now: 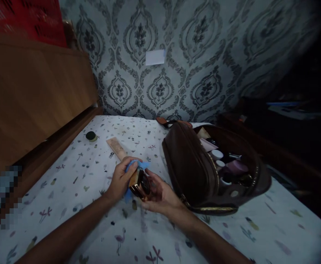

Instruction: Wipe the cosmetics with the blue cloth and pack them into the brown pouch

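Note:
In front of me, a gold and amber bottle [140,185] with a dark face, apparently a perfume bottle, is held between both hands. My left hand [123,174] is closed, pressing a thin blue cloth [135,164] against the bottle's side, thumb on top. My right hand [161,194] curls round the bottle's near right side with its fingertips on it. Just beyond my left hand lies a beige tube [116,147] on the patterned sheet [94,220]. To the right, an unzipped brown toiletry bag [190,165] holds several jars and tubes.
A small dark round jar or lid [91,136] sits at the back left of the sheet. A wooden cabinet [39,88] with a red crate [22,22] on top bounds the left side. Patterned wallpaper [160,88] covers the back wall, and dark furniture [281,146] stands at right.

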A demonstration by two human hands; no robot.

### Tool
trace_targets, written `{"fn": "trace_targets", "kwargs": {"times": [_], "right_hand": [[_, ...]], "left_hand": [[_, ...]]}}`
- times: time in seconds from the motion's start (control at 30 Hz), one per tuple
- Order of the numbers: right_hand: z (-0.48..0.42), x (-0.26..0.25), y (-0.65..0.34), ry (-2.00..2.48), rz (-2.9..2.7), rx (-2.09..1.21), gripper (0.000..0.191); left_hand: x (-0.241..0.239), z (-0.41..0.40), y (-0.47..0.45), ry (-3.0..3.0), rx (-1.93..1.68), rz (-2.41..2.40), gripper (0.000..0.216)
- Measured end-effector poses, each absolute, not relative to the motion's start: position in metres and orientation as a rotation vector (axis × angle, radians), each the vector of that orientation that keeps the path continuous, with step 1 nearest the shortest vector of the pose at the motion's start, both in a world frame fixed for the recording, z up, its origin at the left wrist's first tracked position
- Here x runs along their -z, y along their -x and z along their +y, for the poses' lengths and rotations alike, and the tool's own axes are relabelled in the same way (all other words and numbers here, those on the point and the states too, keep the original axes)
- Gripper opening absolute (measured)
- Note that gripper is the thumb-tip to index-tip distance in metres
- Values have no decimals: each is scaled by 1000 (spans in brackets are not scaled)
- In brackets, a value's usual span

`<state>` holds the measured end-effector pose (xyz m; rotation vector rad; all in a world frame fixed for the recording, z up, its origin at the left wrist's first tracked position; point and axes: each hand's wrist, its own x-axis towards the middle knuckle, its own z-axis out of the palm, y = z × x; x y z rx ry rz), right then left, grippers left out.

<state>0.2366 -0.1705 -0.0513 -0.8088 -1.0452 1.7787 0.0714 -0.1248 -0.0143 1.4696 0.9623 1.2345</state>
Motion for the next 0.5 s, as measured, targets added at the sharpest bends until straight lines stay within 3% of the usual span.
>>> {"fn": "trace_targets", "kwargs": {"times": [0.23,0.5], "right_hand": [[-175,24,-240,898,-1053,-1665,76],[-176,33,-247,1002,-997,-1749,86]], "left_hand": [[14,-124,-65,-1753,-1084,726,66],[10,-124,-68,-1545,-1116,983,34]]}}
